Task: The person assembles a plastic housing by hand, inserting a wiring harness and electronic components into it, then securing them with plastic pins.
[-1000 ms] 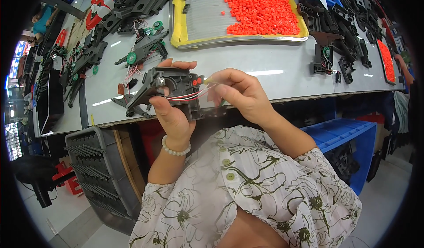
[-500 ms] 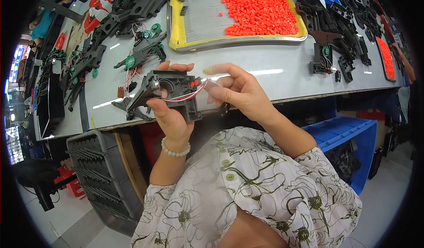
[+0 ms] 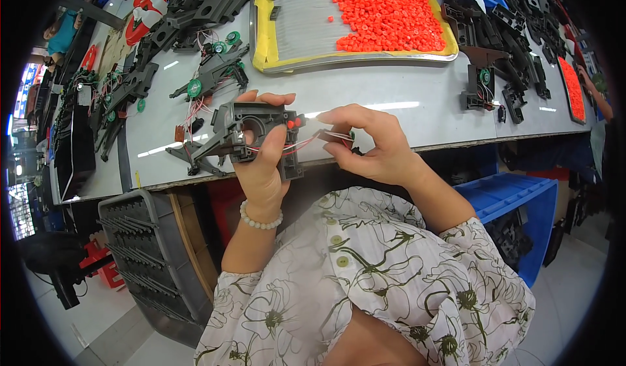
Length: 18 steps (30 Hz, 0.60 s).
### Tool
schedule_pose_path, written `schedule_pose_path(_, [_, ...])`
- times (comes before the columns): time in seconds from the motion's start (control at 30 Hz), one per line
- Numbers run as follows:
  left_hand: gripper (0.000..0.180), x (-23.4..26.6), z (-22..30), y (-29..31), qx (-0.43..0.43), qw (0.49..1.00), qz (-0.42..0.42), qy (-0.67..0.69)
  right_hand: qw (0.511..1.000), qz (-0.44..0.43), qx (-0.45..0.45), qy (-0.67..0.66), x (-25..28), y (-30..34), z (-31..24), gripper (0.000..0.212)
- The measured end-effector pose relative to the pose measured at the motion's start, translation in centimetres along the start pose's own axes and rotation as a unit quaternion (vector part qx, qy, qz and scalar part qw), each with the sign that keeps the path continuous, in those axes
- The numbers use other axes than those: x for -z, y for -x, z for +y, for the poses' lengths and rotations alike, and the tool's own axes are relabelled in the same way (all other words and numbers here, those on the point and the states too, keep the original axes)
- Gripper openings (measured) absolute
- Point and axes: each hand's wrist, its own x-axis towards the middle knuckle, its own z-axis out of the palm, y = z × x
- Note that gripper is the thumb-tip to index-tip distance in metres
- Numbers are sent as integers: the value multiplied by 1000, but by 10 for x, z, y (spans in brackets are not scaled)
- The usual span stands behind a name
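My left hand is wrapped round a dark grey plastic housing with a round opening, above the table's near edge. Its thumb lies across the front, over the wires, and the fingertips show over the top. Two small red caps sit at the housing's right end. Thin red and white wires run from the housing to my right hand. Between that hand's thumb and index finger is a small dark part with the wires along it; a bit of green shows behind. The fingers partly hide this part.
A yellow-edged tray of red caps stands at the back. Wired grey parts with green discs lie to the left, more dark parts to the right. Below the table are a grey crate and a blue bin.
My right hand has moved right, away from the housing, and now pinches the small wired part. My left thumb has shifted up onto the housing's front and the wires.
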Motion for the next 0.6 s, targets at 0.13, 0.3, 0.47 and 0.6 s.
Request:
schedule_pose_path(0.13, [50, -4, 6, 1, 54, 997, 57, 2, 997, 9, 77, 25, 1, -2, 6, 36])
schedule_pose_path(0.3, [48, -5, 9, -1, 60, 996, 66, 15, 993, -12, 80, 81, 2, -6, 3, 37])
schedule_pose_path(0.47, [48, -5, 12, -3, 39, 996, 45, -63, 984, 15, 128, 125, 5, -7, 7, 38])
schedule_pose_path(0.6, [49, -3, 12, -2, 40, 997, 28, -59, 977, 56, 154, 137, 9, -7, 12, 38])
